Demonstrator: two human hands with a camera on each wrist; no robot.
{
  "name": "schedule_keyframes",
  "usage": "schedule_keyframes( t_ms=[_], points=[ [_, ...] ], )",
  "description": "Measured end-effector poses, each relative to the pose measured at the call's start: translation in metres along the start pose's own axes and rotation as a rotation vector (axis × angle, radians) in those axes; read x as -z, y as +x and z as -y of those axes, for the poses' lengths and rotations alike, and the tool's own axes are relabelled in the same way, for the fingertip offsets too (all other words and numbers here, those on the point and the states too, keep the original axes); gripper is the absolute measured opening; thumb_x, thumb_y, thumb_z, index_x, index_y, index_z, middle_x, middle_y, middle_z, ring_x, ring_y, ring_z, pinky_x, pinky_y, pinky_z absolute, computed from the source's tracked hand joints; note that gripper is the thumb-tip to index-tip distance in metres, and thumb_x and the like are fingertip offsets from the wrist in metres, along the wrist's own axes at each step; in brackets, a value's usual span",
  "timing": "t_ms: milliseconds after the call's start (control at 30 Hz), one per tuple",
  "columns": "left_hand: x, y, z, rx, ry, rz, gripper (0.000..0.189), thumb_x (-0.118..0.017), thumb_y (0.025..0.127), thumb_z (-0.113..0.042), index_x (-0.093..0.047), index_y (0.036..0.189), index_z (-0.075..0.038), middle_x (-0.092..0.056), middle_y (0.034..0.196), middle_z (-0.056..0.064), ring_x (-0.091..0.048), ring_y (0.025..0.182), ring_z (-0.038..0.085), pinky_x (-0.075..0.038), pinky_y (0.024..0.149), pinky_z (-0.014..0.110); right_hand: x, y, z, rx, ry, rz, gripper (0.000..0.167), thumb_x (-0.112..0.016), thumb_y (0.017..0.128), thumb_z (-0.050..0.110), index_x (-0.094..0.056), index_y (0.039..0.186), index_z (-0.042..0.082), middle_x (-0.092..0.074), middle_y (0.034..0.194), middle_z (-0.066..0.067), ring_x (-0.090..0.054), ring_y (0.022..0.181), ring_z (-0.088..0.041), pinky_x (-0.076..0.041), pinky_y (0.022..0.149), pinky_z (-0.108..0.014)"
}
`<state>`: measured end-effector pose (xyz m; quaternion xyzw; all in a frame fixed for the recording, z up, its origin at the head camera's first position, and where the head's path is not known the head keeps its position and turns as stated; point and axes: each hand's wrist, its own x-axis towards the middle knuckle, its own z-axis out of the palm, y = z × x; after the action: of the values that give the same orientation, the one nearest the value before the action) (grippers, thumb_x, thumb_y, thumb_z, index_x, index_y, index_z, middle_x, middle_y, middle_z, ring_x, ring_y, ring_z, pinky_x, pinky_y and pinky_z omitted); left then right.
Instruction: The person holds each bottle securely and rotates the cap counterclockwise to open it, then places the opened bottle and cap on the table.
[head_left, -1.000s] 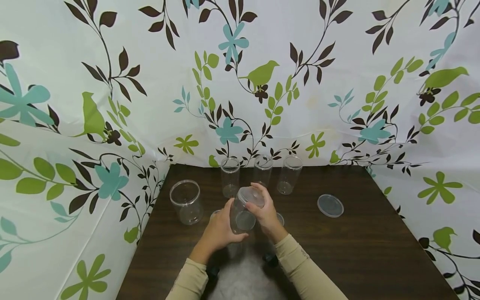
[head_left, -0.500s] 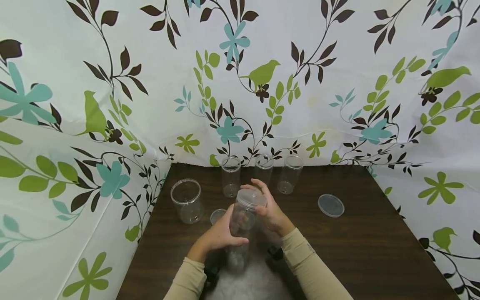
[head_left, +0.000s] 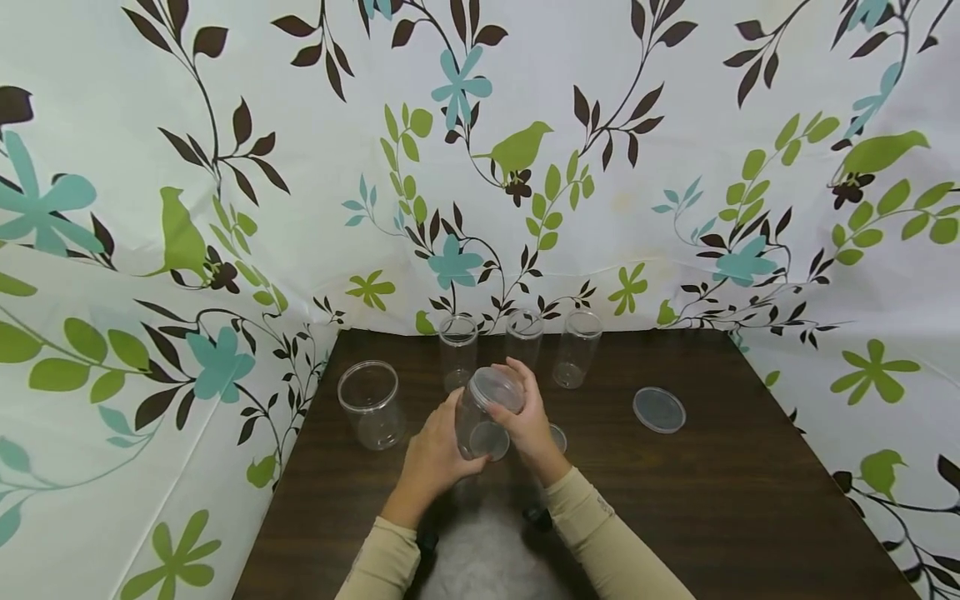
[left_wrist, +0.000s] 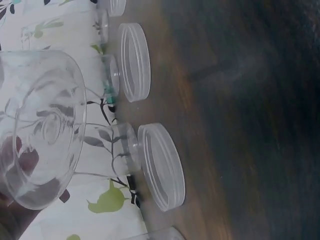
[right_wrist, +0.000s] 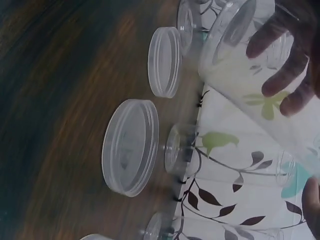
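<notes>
Above the middle of the table I hold a clear plastic jar [head_left: 472, 421], tilted, with a frosted lid [head_left: 497, 388] at its top. My left hand [head_left: 433, 450] grips the jar's body from the left side. Around the lid at the top curl the fingers and thumb of my right hand [head_left: 529, 421]. In the left wrist view the round base of the jar [left_wrist: 50, 127] faces the camera. Fingers of my left hand [right_wrist: 287, 75] show through the clear wall in the right wrist view. Whether the lid sits fully down cannot be seen.
A wide open jar [head_left: 372, 408] stands at the left. Several slim clear jars, such as the rightmost jar [head_left: 577, 350], line the back edge. A large lid [head_left: 660, 410] lies at the right; a smaller lid [head_left: 557, 438] is partly behind my right hand. A patterned cloth [head_left: 480, 167] hangs behind the dark table [head_left: 735, 483].
Half a second ago the jar was more upright and my right fingers were loosened from the lid. Now the jar tilts again and the right fingers are back around the lid.
</notes>
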<state>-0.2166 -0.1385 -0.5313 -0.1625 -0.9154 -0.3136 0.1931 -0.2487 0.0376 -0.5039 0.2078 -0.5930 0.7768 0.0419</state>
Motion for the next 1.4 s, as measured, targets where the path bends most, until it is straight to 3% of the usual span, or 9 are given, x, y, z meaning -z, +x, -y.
schedule_keyframes(
  t_ms=[133, 267, 533, 667, 900, 1033, 1200, 1300, 1400],
  points=[
    [0.002, -0.001, 0.001, -0.001, 0.008, 0.019, 0.113, -0.095, 0.057, -0.047, -0.038, 0.149, -0.012, -0.065, 0.121, 0.012, -0.065, 0.103, 0.029, -0.057, 0.065, 0.050, -0.004, 0.000, 0.002, -0.017, -0.006, -0.036, 0.080, -0.083, 0.086, 0.022, -0.036, 0.148, 0.002, -0.047, 0.145, -0.027, -0.052, 0.125, -0.023, -0.045, 0.101, -0.028],
    [0.008, -0.001, 0.003, 0.010, -0.072, 0.118, 0.115, -0.095, 0.060, -0.046, -0.034, 0.151, -0.011, -0.066, 0.121, 0.014, -0.066, 0.102, 0.030, -0.056, 0.076, 0.050, 0.001, 0.003, 0.007, -0.011, -0.032, 0.052, 0.080, -0.082, 0.088, 0.027, -0.037, 0.147, -0.002, -0.049, 0.142, -0.029, -0.055, 0.124, -0.020, -0.045, 0.102, -0.028],
    [0.022, 0.001, 0.007, -0.005, -0.590, 0.428, 0.116, -0.094, 0.070, -0.029, -0.020, 0.159, -0.015, -0.056, 0.136, 0.011, -0.059, 0.119, 0.025, -0.048, 0.100, 0.041, 0.020, 0.010, 0.010, 0.013, 0.115, 0.361, 0.093, -0.077, 0.089, 0.045, -0.029, 0.149, -0.007, -0.055, 0.140, -0.019, -0.058, 0.123, -0.021, -0.048, 0.100, -0.033],
    [0.022, 0.002, 0.006, -0.004, -0.702, 0.492, 0.109, -0.091, 0.075, -0.023, -0.020, 0.157, -0.017, -0.060, 0.127, 0.010, -0.059, 0.116, 0.025, -0.049, 0.097, 0.035, 0.025, 0.012, 0.008, -0.002, 0.159, 0.419, 0.088, -0.073, 0.091, 0.048, -0.027, 0.153, 0.005, -0.048, 0.147, -0.022, -0.054, 0.130, -0.025, -0.047, 0.103, -0.036],
    [0.020, 0.002, 0.003, 0.061, -0.644, 0.405, 0.113, -0.093, 0.071, -0.024, -0.021, 0.157, -0.011, -0.057, 0.131, 0.014, -0.061, 0.116, 0.031, -0.050, 0.096, 0.043, 0.027, 0.009, 0.003, 0.024, 0.127, 0.263, 0.106, -0.077, 0.085, 0.055, -0.017, 0.156, 0.006, -0.034, 0.148, -0.027, -0.048, 0.132, -0.021, -0.047, 0.102, -0.030],
    [0.014, 0.000, 0.008, 0.104, -0.438, 0.272, 0.112, -0.095, 0.067, -0.032, -0.027, 0.154, -0.011, -0.063, 0.125, 0.012, -0.065, 0.108, 0.033, -0.053, 0.088, 0.050, 0.017, 0.004, 0.003, 0.044, 0.069, 0.103, 0.107, -0.079, 0.084, 0.051, -0.018, 0.154, -0.003, -0.034, 0.144, -0.032, -0.046, 0.130, -0.021, -0.043, 0.103, -0.024],
    [0.009, 0.001, 0.008, 0.104, -0.157, 0.138, 0.116, -0.096, 0.061, -0.043, -0.033, 0.153, -0.013, -0.064, 0.126, 0.012, -0.065, 0.105, 0.032, -0.054, 0.078, 0.051, -0.001, -0.007, 0.012, -0.052, -0.039, 0.008, 0.109, -0.082, 0.083, 0.048, -0.017, 0.155, -0.003, -0.033, 0.153, -0.030, -0.044, 0.135, -0.032, -0.042, 0.104, -0.024],
    [0.006, 0.002, 0.006, 0.081, -0.084, 0.093, 0.116, -0.096, 0.058, -0.046, -0.036, 0.152, -0.015, -0.064, 0.124, 0.012, -0.064, 0.105, 0.031, -0.055, 0.074, 0.051, -0.008, -0.010, 0.016, -0.083, -0.121, -0.036, 0.100, -0.083, 0.086, 0.035, -0.021, 0.155, 0.001, -0.038, 0.154, -0.023, -0.045, 0.135, -0.037, -0.042, 0.104, -0.027],
    [0.005, 0.001, 0.003, 0.044, -0.102, 0.083, 0.114, -0.096, 0.059, -0.046, -0.037, 0.151, -0.014, -0.066, 0.121, 0.011, -0.066, 0.102, 0.031, -0.055, 0.075, 0.050, -0.010, -0.009, 0.020, -0.093, -0.267, -0.090, 0.087, -0.082, 0.086, 0.023, -0.031, 0.154, 0.004, -0.050, 0.148, -0.017, -0.053, 0.126, -0.034, -0.044, 0.101, -0.031]
  ],
)
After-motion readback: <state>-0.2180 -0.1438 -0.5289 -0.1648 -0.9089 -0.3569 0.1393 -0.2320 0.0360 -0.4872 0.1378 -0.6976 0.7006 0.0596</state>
